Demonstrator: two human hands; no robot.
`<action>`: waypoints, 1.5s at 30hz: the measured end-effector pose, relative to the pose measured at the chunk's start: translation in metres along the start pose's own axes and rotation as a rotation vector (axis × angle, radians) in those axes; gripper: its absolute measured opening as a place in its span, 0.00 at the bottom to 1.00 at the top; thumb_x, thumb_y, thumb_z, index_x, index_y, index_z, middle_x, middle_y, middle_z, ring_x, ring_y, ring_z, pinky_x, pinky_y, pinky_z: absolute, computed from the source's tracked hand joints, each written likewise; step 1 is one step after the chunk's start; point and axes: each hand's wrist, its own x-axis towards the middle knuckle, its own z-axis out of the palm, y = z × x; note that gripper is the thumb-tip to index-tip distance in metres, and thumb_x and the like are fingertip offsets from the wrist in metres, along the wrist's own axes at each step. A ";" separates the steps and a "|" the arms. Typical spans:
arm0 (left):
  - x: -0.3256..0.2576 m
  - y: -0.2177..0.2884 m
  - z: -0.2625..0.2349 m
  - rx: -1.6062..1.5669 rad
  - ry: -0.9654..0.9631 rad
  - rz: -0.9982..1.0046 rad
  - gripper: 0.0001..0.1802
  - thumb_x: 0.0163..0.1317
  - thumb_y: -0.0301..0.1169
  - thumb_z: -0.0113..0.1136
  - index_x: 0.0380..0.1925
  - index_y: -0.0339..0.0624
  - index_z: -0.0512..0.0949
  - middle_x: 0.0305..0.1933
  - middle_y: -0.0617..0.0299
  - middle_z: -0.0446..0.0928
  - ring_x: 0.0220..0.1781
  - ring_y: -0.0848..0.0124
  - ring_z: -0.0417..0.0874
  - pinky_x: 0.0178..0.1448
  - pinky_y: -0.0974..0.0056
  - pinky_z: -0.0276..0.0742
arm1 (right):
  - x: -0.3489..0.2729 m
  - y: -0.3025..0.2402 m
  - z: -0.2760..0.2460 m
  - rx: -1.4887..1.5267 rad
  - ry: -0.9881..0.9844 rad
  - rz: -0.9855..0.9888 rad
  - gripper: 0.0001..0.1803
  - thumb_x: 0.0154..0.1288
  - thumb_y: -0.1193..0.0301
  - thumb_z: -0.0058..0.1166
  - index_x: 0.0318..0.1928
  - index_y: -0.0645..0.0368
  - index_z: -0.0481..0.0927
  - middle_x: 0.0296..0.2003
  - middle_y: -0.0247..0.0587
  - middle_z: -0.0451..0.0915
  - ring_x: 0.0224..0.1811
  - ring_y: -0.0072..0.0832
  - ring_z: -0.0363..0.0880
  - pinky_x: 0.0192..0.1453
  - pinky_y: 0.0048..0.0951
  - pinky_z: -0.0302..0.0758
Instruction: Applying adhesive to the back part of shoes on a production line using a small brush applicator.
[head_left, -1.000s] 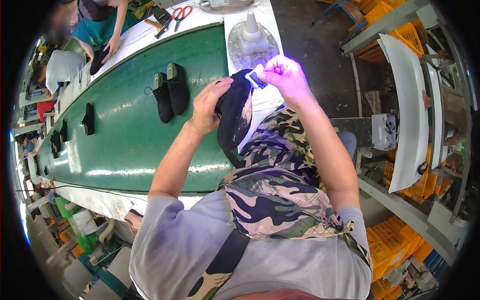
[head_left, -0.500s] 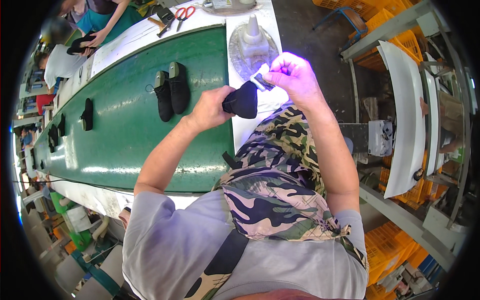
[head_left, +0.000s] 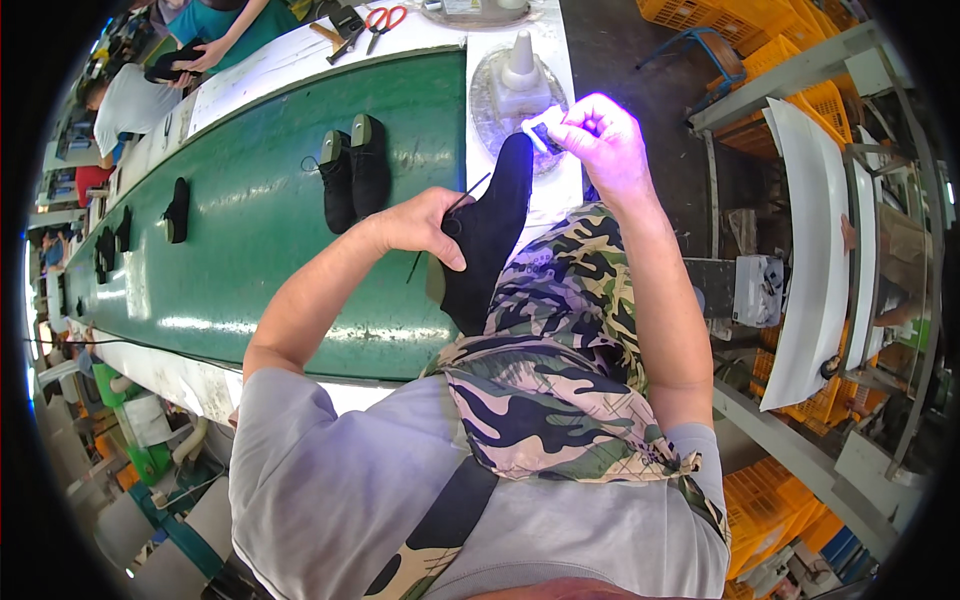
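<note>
My left hand (head_left: 418, 226) grips a black suede shoe (head_left: 485, 235) around its middle, toe pointing away from me, a thin lace hanging loose. My right hand (head_left: 600, 140) is at the shoe's toe, pinching a small white tool (head_left: 536, 136) that casts violet light on my fingers. Both hands are above the near edge of the green conveyor belt (head_left: 260, 220), over my camouflage apron (head_left: 540, 360).
A pair of black shoes (head_left: 352, 180) stands on the belt to the left. More dark shoes (head_left: 176, 210) lie farther along. A white cone on a round stand (head_left: 518, 70) sits ahead. Red scissors (head_left: 384, 20) lie beyond. Other people work at the far left. Orange crates (head_left: 800, 110) stand on the right.
The shoe has turned from bunched sideways to lengthwise, toe away from me. My right hand stays at its toe with the lit tool.
</note>
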 end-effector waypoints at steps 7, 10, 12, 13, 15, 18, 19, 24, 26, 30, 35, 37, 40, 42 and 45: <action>0.001 0.005 -0.001 -0.177 -0.032 -0.094 0.37 0.33 0.26 0.78 0.49 0.28 0.75 0.44 0.62 0.82 0.45 0.75 0.81 0.54 0.69 0.76 | 0.001 0.013 -0.003 0.030 -0.004 -0.080 0.07 0.61 0.80 0.60 0.34 0.60 0.74 0.32 0.33 0.79 0.34 0.18 0.77 0.42 0.21 0.76; 0.003 0.006 0.004 -0.320 -0.014 -0.096 0.39 0.33 0.29 0.77 0.50 0.28 0.75 0.44 0.61 0.82 0.45 0.74 0.82 0.55 0.69 0.76 | -0.003 0.017 -0.002 0.079 -0.010 -0.112 0.06 0.61 0.80 0.61 0.33 0.62 0.75 0.31 0.34 0.80 0.33 0.18 0.78 0.40 0.21 0.76; 0.002 0.008 0.008 -0.431 0.020 -0.115 0.40 0.33 0.32 0.76 0.51 0.27 0.74 0.45 0.59 0.83 0.45 0.71 0.83 0.56 0.68 0.76 | -0.006 0.021 -0.001 0.108 -0.010 -0.130 0.06 0.60 0.79 0.61 0.32 0.63 0.76 0.30 0.35 0.80 0.31 0.18 0.78 0.37 0.21 0.77; 0.003 0.005 0.008 -0.434 0.019 -0.118 0.40 0.33 0.32 0.76 0.51 0.27 0.74 0.45 0.59 0.83 0.45 0.71 0.83 0.56 0.68 0.76 | -0.007 0.023 -0.001 0.030 -0.055 -0.160 0.06 0.61 0.78 0.61 0.32 0.63 0.76 0.31 0.35 0.80 0.32 0.18 0.78 0.38 0.21 0.76; 0.004 -0.003 0.008 -0.493 0.043 -0.118 0.41 0.34 0.34 0.74 0.53 0.27 0.74 0.45 0.56 0.83 0.46 0.69 0.84 0.57 0.67 0.77 | -0.011 0.028 -0.002 -0.045 -0.098 -0.186 0.06 0.61 0.78 0.61 0.31 0.63 0.76 0.31 0.35 0.80 0.32 0.18 0.78 0.39 0.22 0.76; 0.006 -0.003 0.010 -0.473 0.069 -0.132 0.42 0.35 0.38 0.72 0.54 0.28 0.74 0.47 0.54 0.82 0.47 0.67 0.84 0.58 0.66 0.76 | -0.020 0.026 0.001 0.011 -0.108 -0.147 0.07 0.60 0.77 0.62 0.31 0.63 0.76 0.31 0.33 0.79 0.34 0.18 0.77 0.40 0.22 0.75; 0.007 -0.004 0.012 -0.474 0.066 -0.140 0.42 0.35 0.38 0.72 0.54 0.28 0.74 0.47 0.54 0.82 0.47 0.67 0.84 0.58 0.66 0.76 | -0.023 0.026 0.001 -0.018 -0.106 -0.144 0.07 0.59 0.76 0.63 0.31 0.62 0.76 0.31 0.33 0.79 0.34 0.18 0.76 0.40 0.22 0.75; 0.010 -0.012 0.016 -0.622 0.137 -0.155 0.42 0.37 0.38 0.70 0.56 0.29 0.72 0.51 0.53 0.81 0.50 0.64 0.84 0.59 0.62 0.78 | -0.040 0.039 0.003 -0.022 -0.139 -0.083 0.08 0.59 0.75 0.65 0.33 0.60 0.76 0.31 0.30 0.77 0.34 0.18 0.74 0.42 0.24 0.73; 0.012 -0.014 0.018 -0.642 0.169 -0.157 0.42 0.39 0.38 0.70 0.57 0.29 0.71 0.51 0.52 0.81 0.50 0.64 0.84 0.59 0.61 0.78 | -0.049 0.044 0.008 0.045 -0.143 -0.040 0.08 0.59 0.75 0.65 0.33 0.60 0.76 0.31 0.30 0.77 0.34 0.18 0.73 0.41 0.24 0.73; 0.013 -0.005 0.025 -0.679 0.244 -0.135 0.42 0.42 0.39 0.69 0.58 0.30 0.69 0.51 0.51 0.81 0.49 0.62 0.85 0.58 0.59 0.80 | -0.064 0.053 0.012 0.215 -0.168 0.057 0.09 0.60 0.76 0.64 0.35 0.59 0.75 0.30 0.27 0.75 0.32 0.16 0.72 0.38 0.21 0.71; 0.013 -0.026 0.022 -0.753 0.292 -0.125 0.34 0.51 0.37 0.67 0.56 0.29 0.72 0.50 0.49 0.81 0.51 0.60 0.84 0.60 0.57 0.78 | -0.075 0.042 0.014 0.305 -0.239 0.131 0.09 0.60 0.77 0.64 0.35 0.59 0.74 0.30 0.26 0.74 0.31 0.14 0.70 0.35 0.18 0.69; 0.014 -0.033 0.023 -0.776 0.304 -0.116 0.33 0.52 0.38 0.66 0.55 0.29 0.72 0.51 0.48 0.80 0.51 0.60 0.84 0.60 0.56 0.78 | -0.078 0.036 0.011 0.294 -0.263 0.117 0.09 0.60 0.76 0.64 0.34 0.59 0.74 0.30 0.26 0.74 0.31 0.14 0.69 0.35 0.18 0.68; 0.018 -0.035 0.027 -0.847 0.311 -0.130 0.32 0.55 0.39 0.65 0.56 0.28 0.71 0.52 0.48 0.80 0.51 0.59 0.84 0.60 0.55 0.78 | -0.079 0.030 0.004 0.242 -0.326 0.113 0.10 0.60 0.74 0.65 0.35 0.59 0.74 0.34 0.29 0.75 0.35 0.15 0.71 0.40 0.20 0.70; 0.018 -0.033 0.030 -0.913 0.302 -0.152 0.30 0.59 0.39 0.62 0.56 0.29 0.72 0.53 0.48 0.79 0.53 0.58 0.83 0.61 0.54 0.77 | -0.080 0.026 0.000 0.203 -0.362 0.122 0.10 0.60 0.73 0.65 0.35 0.59 0.75 0.38 0.32 0.76 0.39 0.17 0.73 0.46 0.22 0.71; 0.018 -0.029 0.037 -0.998 0.357 -0.238 0.29 0.61 0.40 0.59 0.57 0.30 0.71 0.55 0.48 0.78 0.55 0.56 0.82 0.64 0.53 0.75 | -0.082 0.019 -0.005 0.111 -0.384 0.041 0.10 0.60 0.72 0.65 0.34 0.59 0.74 0.38 0.33 0.76 0.40 0.19 0.73 0.47 0.25 0.72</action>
